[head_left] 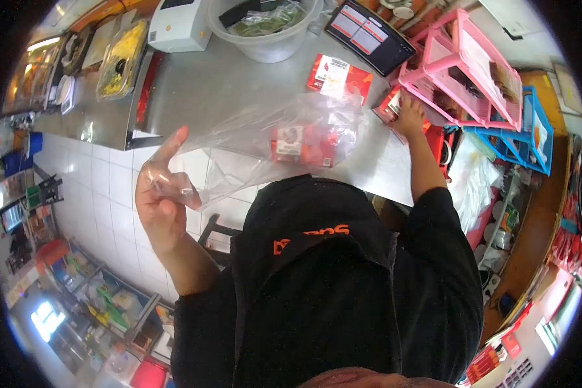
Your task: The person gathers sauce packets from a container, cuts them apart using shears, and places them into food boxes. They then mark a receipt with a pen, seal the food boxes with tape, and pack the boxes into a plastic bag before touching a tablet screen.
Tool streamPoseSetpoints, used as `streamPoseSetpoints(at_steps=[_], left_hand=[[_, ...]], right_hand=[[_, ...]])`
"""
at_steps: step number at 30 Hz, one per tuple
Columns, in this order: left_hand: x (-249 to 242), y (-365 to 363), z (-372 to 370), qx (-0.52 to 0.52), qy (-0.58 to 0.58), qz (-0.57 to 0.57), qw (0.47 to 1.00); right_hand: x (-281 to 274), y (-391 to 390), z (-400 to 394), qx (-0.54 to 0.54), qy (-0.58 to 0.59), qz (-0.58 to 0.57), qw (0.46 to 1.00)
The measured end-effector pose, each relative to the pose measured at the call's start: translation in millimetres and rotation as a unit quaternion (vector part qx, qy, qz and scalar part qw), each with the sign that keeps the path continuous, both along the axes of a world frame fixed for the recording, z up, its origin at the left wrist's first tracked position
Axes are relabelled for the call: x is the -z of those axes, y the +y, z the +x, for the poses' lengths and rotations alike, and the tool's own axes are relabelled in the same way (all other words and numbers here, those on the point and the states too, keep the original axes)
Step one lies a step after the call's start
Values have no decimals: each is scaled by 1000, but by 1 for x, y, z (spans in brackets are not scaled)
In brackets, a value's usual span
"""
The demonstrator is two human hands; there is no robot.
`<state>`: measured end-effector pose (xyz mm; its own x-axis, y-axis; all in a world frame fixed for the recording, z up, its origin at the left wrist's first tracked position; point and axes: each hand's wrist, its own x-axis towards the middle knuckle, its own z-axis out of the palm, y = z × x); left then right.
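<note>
My left hand (165, 200), at the left, grips the edge of a clear plastic bag (239, 139), its index finger pointing up. The bag stretches right across the steel table. A red and white box (291, 143) shows through the bag's far end. On the right, my right hand (410, 118) has its fingers over another red box (388, 107), gripping it beside the pink rack. A third red box (338, 77) with a white label lies on the table beyond the bag.
A tablet (370, 35) stands behind the boxes, with a pink rack (462, 74) and blue rack (530, 129) to its right. At the back are a white basin (268, 45) with bagged greens and a white printer (180, 29). A yellow-filled tray (121, 61) sits left.
</note>
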<state>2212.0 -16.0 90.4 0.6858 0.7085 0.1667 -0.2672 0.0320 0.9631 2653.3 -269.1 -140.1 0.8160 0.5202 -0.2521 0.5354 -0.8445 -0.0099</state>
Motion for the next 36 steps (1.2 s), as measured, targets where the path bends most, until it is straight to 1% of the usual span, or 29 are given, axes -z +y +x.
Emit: streamPoseSetpoints(at_steps=[1,3,4,5,6,8,10,11,13,15,16,18,19,20,22,23,24,25,27,28,30,31,33,34,36], left_hand=[[-2,-1,0,-5,1,-14,1000],[2,0,-2,-15,4,-8,1000],[5,1,-3,-17,6,-6,1000],[5,1,-5,-20,8,-4,1000],[3,-3,-2,-34,17,-4,999],[2,-3,-1,-21,14,-8,1000],[4,0,0,7,8,-21,1000],[3,0,1,17,4,-25,1000],[3,-1,5,37,-4,-31,999],[5,-1,8,55,-12,-8,998],[6,0,9,63,-17,3,998],[8,2,9,47,-13,5,999],[9,3,9,39,-11,6,999],[11,4,9,30,-13,1,999],[15,6,10,11,-17,-8,1000],[19,8,10,0,-16,6,1000],[22,10,11,-11,-15,20,1000],[25,10,12,-22,-15,33,999],[23,3,16,1,-57,-30,998],[23,1,18,13,-78,-60,995],[23,2,21,34,-78,-18,996],[23,2,21,45,-77,3,996],[28,6,16,105,-105,-11,989],[29,7,15,136,-118,-18,983],[24,-3,20,110,-86,-38,989]], right_hand=[[1,-3,1,-15,32,68,997],[-2,-15,12,-44,93,201,974],[11,-26,22,-119,109,351,922],[-44,-11,0,-113,199,404,886],[-81,-1,-15,-57,309,458,832],[-146,15,-36,-72,382,501,773],[-186,34,-58,-99,445,521,722],[-195,42,-65,-131,464,521,705],[-199,67,-93,-151,529,496,672],[-184,100,-136,-134,606,459,636],[-176,115,-162,-122,625,452,624],[-157,141,-204,-160,550,528,626],[-143,154,-217,-214,459,616,604],[-132,160,-224,-263,359,692,569],[-116,145,-208,-330,385,539,673],[-115,137,-197,-360,392,454,715],[-117,130,-190,-387,403,399,727],[-119,125,-188,-417,365,339,760],[-121,114,-188,-468,283,214,809],[-122,111,-192,-473,245,179,827],[-122,106,-200,-480,165,109,855],[-124,106,-201,-465,135,80,871],[-129,105,-202,-433,73,23,898],[-126,105,-198,-427,17,6,904],[-123,105,-189,-411,-35,12,911]])
